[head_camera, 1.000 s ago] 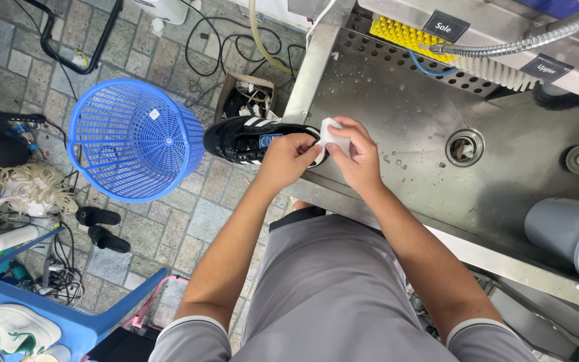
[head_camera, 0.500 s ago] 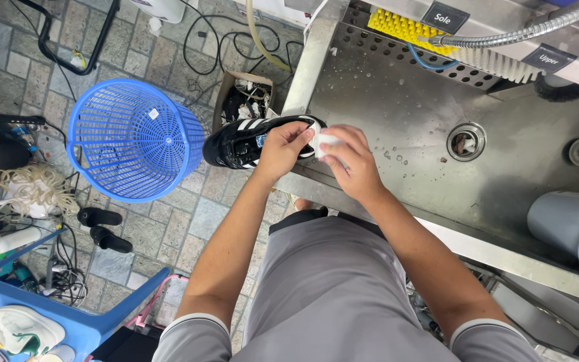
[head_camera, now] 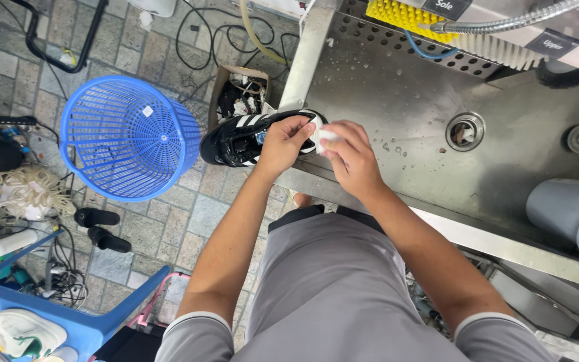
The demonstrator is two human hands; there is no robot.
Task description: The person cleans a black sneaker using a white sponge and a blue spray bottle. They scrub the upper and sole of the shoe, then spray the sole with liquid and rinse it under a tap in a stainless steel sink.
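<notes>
— What is the surface like, seen from the head camera?

— A stainless steel worktop (head_camera: 397, 87), wet, with scattered droplets and a perforated strip along its back edge. A round drain (head_camera: 464, 131) sits to the right of the hands. Beyond it lie a yellow bristle brush (head_camera: 393, 11), a white bristle brush (head_camera: 497, 53) and a ribbed metal hose (head_camera: 504, 23).

— And the room?

— A floor (head_camera: 169, 221) of grey paving stones left of the worktop, with loose cables. A blue plastic basket (head_camera: 125, 137), round and slatted, stands on it just left of the worktop's corner.

— Where is the shoe?

— The black shoe (head_camera: 242, 137) with white stripes lies on its side at the worktop's left edge, jutting out over the floor toward the basket.

— The hands?

— The left hand (head_camera: 283, 144) has its fingers closed on the shoe's end. The right hand (head_camera: 350, 157) pinches a small white cloth (head_camera: 322, 136) against the shoe, fingers narrow around it.
</notes>
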